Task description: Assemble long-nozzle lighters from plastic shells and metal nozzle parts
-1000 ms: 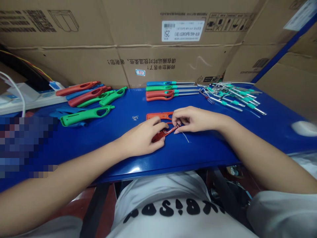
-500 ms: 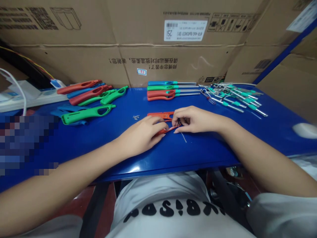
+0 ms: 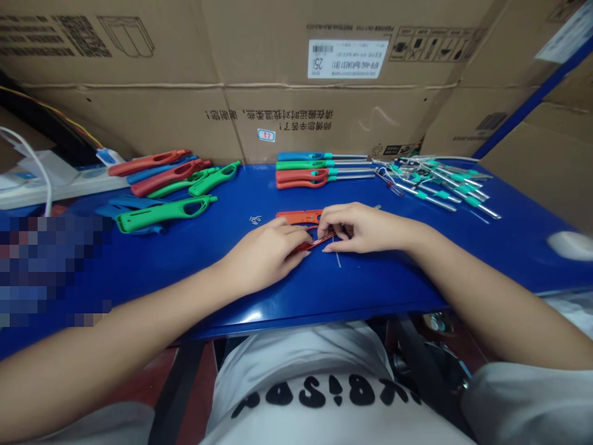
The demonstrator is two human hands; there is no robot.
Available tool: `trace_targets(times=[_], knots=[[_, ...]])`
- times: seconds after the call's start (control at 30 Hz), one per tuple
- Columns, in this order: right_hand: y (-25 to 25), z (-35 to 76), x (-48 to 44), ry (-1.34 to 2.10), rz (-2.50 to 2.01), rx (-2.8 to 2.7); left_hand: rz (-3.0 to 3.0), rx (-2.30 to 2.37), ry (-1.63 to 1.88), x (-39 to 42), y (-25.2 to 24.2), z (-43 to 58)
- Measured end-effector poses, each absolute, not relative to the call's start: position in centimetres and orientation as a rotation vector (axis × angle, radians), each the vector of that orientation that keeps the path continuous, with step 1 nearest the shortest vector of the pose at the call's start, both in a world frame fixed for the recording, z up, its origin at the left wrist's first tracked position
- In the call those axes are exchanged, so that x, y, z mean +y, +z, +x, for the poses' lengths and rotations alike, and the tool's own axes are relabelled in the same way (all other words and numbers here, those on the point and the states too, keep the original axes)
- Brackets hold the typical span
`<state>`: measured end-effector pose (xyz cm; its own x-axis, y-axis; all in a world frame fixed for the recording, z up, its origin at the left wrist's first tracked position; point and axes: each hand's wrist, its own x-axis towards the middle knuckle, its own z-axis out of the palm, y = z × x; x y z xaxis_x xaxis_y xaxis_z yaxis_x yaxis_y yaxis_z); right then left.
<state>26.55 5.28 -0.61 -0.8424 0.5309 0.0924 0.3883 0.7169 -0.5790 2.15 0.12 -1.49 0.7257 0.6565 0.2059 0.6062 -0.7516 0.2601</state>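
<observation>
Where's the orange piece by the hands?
Head view, table middle: the orange piece lies just beyond the left hand and right hand, nearer than the stacked lighters.

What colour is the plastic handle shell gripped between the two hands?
Red. The handle shell shows best in the head view, the only view here.

The left hand (image 3: 266, 256) hides most of the red shell (image 3: 308, 244) (pixelated patch (image 3: 50, 266) at left).

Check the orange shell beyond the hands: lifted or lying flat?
Lying flat: the orange shell rests on the table; left hand and right hand hold a red part.
</observation>
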Motion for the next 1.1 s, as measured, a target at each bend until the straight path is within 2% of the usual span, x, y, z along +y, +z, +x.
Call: trace_targets(times=[1.1], knots=[[-0.01, 26.35, 4.9, 0.749, -0.784, -2.715, 2.722, 1.114, 0.42, -0.08, -1.83, 2.33]])
